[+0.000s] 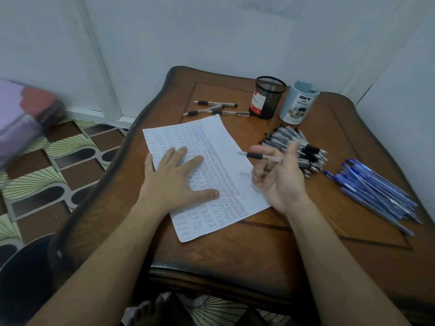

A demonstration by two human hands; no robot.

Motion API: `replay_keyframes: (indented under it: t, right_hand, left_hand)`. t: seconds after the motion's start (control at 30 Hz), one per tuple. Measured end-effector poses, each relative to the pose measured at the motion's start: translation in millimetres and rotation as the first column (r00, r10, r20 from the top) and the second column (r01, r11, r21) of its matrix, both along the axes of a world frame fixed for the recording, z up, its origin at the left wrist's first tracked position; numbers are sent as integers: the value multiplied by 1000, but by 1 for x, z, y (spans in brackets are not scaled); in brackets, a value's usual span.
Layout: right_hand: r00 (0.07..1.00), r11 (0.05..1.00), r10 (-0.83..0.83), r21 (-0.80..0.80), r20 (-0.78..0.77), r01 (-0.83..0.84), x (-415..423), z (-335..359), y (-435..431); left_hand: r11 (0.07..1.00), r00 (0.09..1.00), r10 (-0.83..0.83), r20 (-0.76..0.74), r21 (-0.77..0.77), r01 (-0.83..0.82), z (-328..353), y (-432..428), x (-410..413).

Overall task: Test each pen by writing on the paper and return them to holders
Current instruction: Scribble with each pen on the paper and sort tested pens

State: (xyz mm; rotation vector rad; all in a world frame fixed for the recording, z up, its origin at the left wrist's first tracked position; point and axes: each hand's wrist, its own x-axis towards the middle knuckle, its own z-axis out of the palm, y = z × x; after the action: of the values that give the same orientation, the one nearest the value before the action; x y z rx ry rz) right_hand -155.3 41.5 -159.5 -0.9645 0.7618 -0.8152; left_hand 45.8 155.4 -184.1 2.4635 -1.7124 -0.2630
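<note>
Where left hand (174,182) rests: spread flat on scribbled white paper sheet (226,147)
Right hand (280,182): palm up, pinching clear black-gripped pen (261,156)

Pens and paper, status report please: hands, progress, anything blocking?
Left hand flat on paper. Right hand holds black-grip pen over paper. Mesh holder, blue holder upright behind; nothing blocks them.

The white paper (226,142) lies flat and askew, covered in rows of "test" (its right strip is blank). Behind it a black mesh holder (268,97) and a pale blue holder (298,103) stand upright, side by side. Three loose pens (216,108) lie left of the mesh one. Right of the paper lie a black-grip pile (306,149) and a blue pile (376,191). A clear pen (263,156), held in the right hand (280,180), is level over the paper's right edge.
</note>
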Motion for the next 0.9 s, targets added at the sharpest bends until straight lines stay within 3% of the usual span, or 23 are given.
replay_keyframes:
  t: [0.2, 0.4, 0.57, 0.9]
  right_hand:
    - [966, 914, 39, -381, -256, -138, 1, -13, 5]
    - [898, 867, 60, -424, -435, -263, -4, -17, 5]
    - [902, 840, -134, -531, -411, -117, -2, -25, 11]
    - [900, 835, -109, -531, -422, -148, -2, -29, 10]
  left_hand:
    - [1000, 1000, 4, 0, 7, -4, 1, 0, -1]
    - [1000, 1000, 9, 2, 5, -9, 1, 0, -1]
    - [1000, 1000, 12, 1, 9, -12, 1, -1, -1]
    - [1000, 1000, 16, -14, 4, -16, 2, 0, -2]
